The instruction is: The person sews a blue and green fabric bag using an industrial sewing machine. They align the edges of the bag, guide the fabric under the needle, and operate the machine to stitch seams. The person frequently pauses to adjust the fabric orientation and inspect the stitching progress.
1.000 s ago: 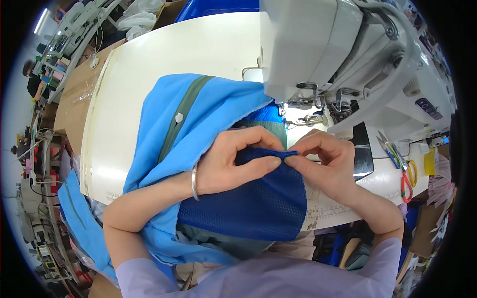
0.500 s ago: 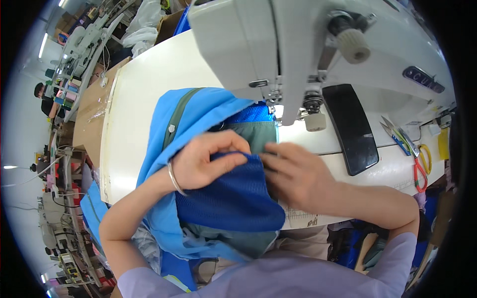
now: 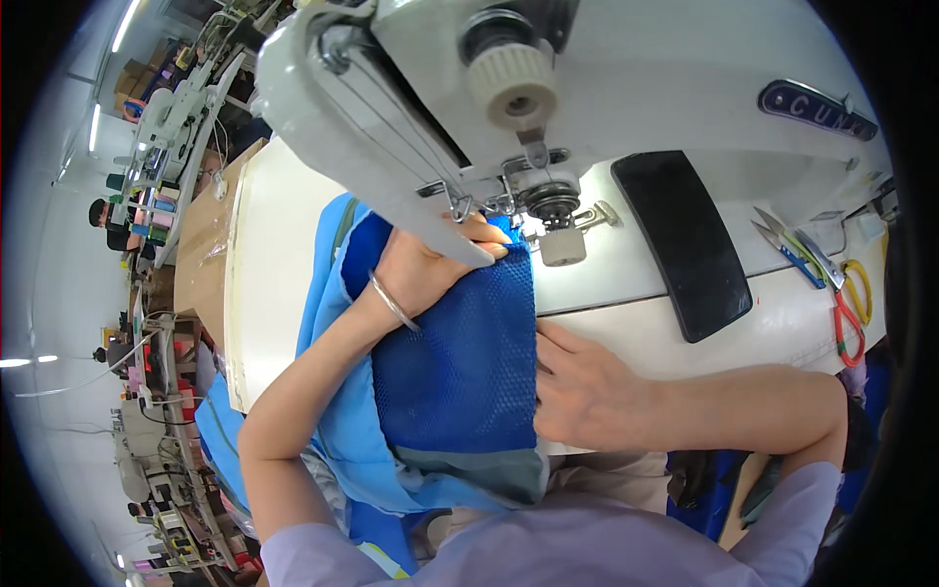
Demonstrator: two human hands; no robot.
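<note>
Dark blue mesh (image 3: 450, 377) lies over light-blue fabric (image 3: 347, 426), with a grey-green band (image 3: 479, 468) along its lower end, beside the sewing machine's presser foot (image 3: 511, 213). My left hand (image 3: 421, 269), wearing a silver bangle, pinches the mesh's upper part just below the foot; the machine head (image 3: 362, 127) partly covers it. Lower down, my right hand (image 3: 582, 386) has bent fingers at the mesh's right edge, apparently gripping it, their tips partly hidden.
A black curved panel (image 3: 680, 245) sits on the machine bed, with snips (image 3: 787, 254) and red-and-yellow-handled scissors (image 3: 849, 328) to its right. The white table (image 3: 259, 293) has cardboard along its left edge. A person (image 3: 108, 220) is among other machines far left.
My left hand has moved up with the mesh to the presser foot, covering the grey-green piece there. My right hand has dropped to the mesh's lower right edge. The camera view has shifted.
</note>
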